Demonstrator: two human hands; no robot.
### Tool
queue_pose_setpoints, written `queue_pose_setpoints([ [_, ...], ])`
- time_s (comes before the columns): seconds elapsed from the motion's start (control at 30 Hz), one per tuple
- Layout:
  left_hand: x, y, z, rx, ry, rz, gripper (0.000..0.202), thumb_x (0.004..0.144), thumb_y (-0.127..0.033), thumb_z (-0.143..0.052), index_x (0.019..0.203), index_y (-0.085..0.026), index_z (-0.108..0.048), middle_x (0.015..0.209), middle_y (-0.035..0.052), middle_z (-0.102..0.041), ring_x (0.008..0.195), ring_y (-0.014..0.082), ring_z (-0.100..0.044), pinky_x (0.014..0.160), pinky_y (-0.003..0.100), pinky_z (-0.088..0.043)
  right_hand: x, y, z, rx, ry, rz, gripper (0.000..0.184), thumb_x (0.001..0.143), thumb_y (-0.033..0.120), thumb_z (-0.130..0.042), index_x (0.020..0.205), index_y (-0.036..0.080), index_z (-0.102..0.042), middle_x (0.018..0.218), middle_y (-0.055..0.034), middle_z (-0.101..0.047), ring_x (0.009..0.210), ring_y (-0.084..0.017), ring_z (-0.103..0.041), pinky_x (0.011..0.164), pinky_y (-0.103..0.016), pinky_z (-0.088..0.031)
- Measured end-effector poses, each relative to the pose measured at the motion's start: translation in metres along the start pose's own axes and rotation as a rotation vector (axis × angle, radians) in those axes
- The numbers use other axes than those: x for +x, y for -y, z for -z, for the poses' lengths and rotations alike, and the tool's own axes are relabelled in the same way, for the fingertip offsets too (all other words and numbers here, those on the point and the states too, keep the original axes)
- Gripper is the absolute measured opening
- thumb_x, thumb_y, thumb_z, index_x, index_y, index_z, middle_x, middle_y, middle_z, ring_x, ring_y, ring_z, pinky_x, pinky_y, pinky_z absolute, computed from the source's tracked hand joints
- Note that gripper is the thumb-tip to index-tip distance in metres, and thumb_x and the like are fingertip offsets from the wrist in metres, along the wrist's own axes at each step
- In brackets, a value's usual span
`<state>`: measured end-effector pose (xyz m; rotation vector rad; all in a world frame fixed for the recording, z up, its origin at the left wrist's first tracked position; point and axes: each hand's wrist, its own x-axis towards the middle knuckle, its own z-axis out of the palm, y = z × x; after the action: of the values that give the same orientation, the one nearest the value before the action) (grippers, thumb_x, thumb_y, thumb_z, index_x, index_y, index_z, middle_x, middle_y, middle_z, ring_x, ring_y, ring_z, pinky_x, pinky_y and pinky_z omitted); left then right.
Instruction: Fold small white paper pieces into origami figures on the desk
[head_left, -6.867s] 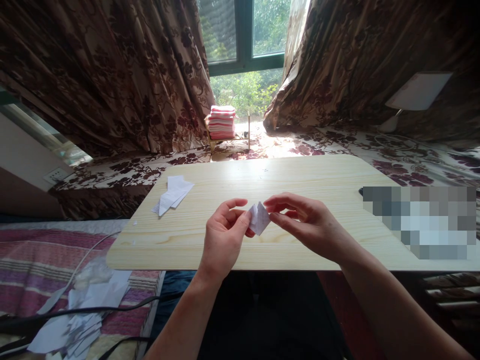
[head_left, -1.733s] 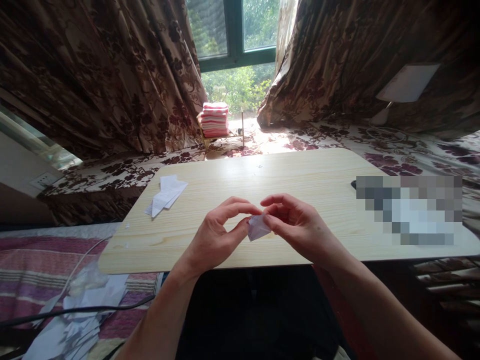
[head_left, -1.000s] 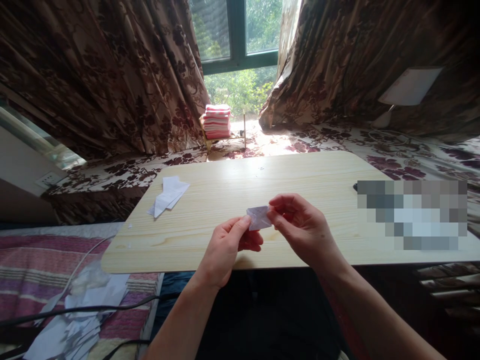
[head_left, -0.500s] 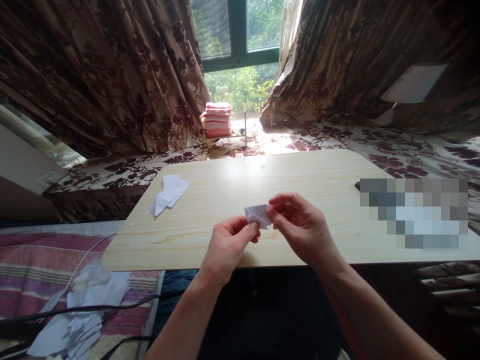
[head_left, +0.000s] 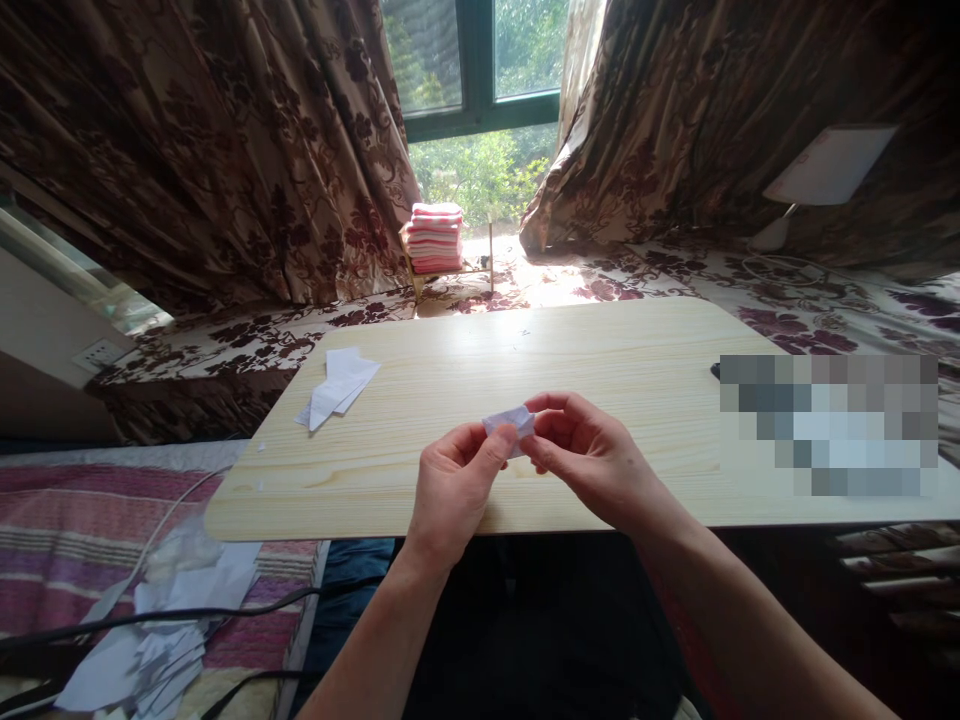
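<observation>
A small piece of folded white paper [head_left: 513, 421] is held up between my two hands, above the near part of the wooden table [head_left: 420, 375]. My left hand [head_left: 461, 475] pinches its left side, with the thumb lying across the front. At the right edge, my right hand [head_left: 589, 455] grips it between thumb and fingertips, the other fingers curled. Part of the paper is hidden behind my fingers. Several folded white paper pieces [head_left: 341, 385] lie overlapping on the left of the table.
Loose paper sheets [head_left: 172, 640] and black cables [head_left: 247, 605] lie on the striped bedding at lower left. A blurred-out object [head_left: 832, 425] sits on the table's right end. Beyond stand a stack of pink-and-white cloths [head_left: 435, 238] and a lamp [head_left: 832, 165].
Both hands have shifted slightly left with the paper. It now looks narrower and tilted, and my left thumb has moved up over its front.
</observation>
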<state>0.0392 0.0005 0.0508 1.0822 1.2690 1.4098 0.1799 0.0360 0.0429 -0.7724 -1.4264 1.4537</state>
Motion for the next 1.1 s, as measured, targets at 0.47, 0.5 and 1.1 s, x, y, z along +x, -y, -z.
queue_pose_setpoints([
  [0.47,-0.002,0.017,-0.017,-0.110,-0.182,-0.080,0.021,0.079,-0.032,-0.065,0.066,-0.015,-0.067,0.058,-0.0024,-0.058,0.055,0.0088,-0.048,0.054,0.020,-0.042,-0.004,0.001,-0.005,-0.233,0.059,0.001,0.037,0.090,0.043,-0.050,0.062,0.019,-0.054,0.056,0.0032,-0.047,0.053,-0.010,-0.043,0.052,-0.024,-0.037],
  [0.5,0.000,0.018,-0.018,-0.164,-0.169,-0.045,0.021,0.078,-0.031,-0.065,0.065,-0.015,-0.067,0.058,-0.0025,-0.058,0.054,0.0086,-0.048,0.054,0.020,-0.042,-0.003,0.000,-0.005,-0.236,0.056,0.024,0.037,0.090,0.043,-0.049,0.061,0.019,-0.053,0.057,0.0031,-0.047,0.054,-0.011,-0.043,0.053,-0.025,-0.037],
  [1.1,-0.003,0.006,-0.014,0.061,-0.171,-0.143,0.015,0.080,-0.028,-0.064,0.074,-0.016,-0.072,0.067,-0.0004,-0.066,0.066,0.0140,-0.056,0.063,0.023,-0.044,0.001,0.005,0.005,-0.232,-0.019,-0.040,0.033,0.088,0.046,-0.051,0.079,0.018,-0.065,0.070,-0.0016,-0.060,0.064,-0.014,-0.055,0.059,-0.027,-0.048],
])
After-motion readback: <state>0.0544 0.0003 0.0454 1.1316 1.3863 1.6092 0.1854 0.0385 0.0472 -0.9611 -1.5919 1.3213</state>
